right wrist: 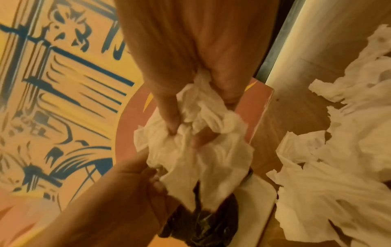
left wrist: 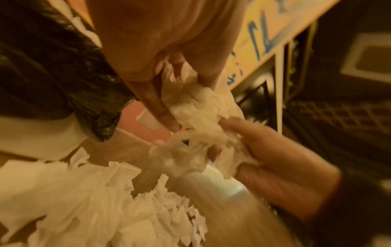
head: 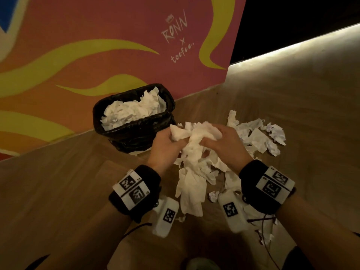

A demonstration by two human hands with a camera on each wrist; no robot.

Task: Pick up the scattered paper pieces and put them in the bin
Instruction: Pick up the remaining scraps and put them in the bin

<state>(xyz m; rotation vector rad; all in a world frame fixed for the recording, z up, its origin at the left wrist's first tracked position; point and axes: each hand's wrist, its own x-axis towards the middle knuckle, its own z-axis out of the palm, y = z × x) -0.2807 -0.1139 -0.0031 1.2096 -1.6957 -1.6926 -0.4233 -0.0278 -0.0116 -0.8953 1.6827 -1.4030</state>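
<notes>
Both wrists, nearest the head camera, carry black bands with white coded tags. Ahead of them my left hand (head: 167, 141) and right hand (head: 224, 142) face each other and share one wad of torn white tissue paper (head: 194, 137).

Left hand: fingers (left wrist: 156, 107) curled into the wad from its left side, thumb against it; gripping. Right hand: fingers (right wrist: 169, 115) curled into the same wad from its right side, paper bunched between fingers and thumb; gripping. The wad sits between the two palms, and loose strips hang from it below the fingers.

Held wad is raised above the wooden floor (head: 58, 191), just right of the bin (head: 134, 131) and not over its opening.

Bin: black liner bag, standing against the painted wall (head: 78, 55), holding crumpled white paper up to near the rim.

More scattered paper pieces (head: 259, 137) lie on the floor under my hands and to their right.
</notes>
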